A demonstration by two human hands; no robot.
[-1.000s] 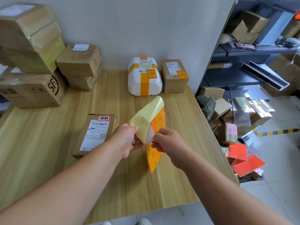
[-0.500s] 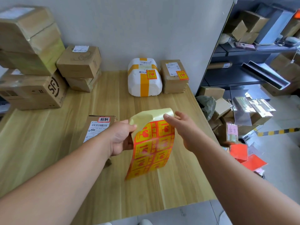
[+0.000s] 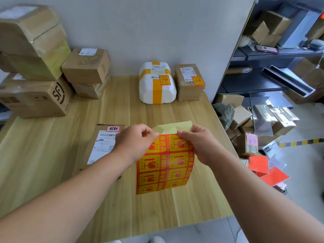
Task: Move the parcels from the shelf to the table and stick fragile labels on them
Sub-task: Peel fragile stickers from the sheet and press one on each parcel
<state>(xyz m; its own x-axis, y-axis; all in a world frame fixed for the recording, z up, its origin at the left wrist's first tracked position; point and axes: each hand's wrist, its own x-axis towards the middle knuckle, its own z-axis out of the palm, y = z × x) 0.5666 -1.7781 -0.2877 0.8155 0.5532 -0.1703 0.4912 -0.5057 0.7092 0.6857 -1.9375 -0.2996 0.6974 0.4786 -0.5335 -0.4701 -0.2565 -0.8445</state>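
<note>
Label sheet (image 3: 164, 165) at frame centre, hanging upright just above the table (image 3: 52, 163) near its front edge. Red-and-yellow fragile stickers in 2 columns on a pale yellow backing; a bare strip of backing at the top curls away from the camera.

Left hand (image 3: 135, 142) pinches the sheet's top left corner. Right hand (image 3: 198, 142) pinches the top right edge, thumb on the printed face. Both are grasping the sheet; neither is free.

Handling, as a judgement: thin, very light and floppy, so it bows and swings and needs 2 hands or a flat rest. The stickers likely tear or fold onto themselves if yanked. Best hold: keep 1 hand on the bare backing strip and lift a sticker by its corner in the top row, peeling low and slowly. Keep fingertips off the glue side.

Flat brown parcel (image 3: 103, 142) lies left of centre, partly under the left forearm, shipping slip facing up, no fragile sticker visible. It looks like the next target. Stiff cardboard, flat top, easy to press on.

Upper centre, against the wall: white parcel (image 3: 157, 85) and small brown parcel (image 3: 189, 83), side by side, each already carrying 1 sticker.

Upper left: stacked cardboard boxes (image 3: 43, 71). Right side: dark shelf (image 3: 263, 81) with more packages, and clutter on the floor below.
</note>
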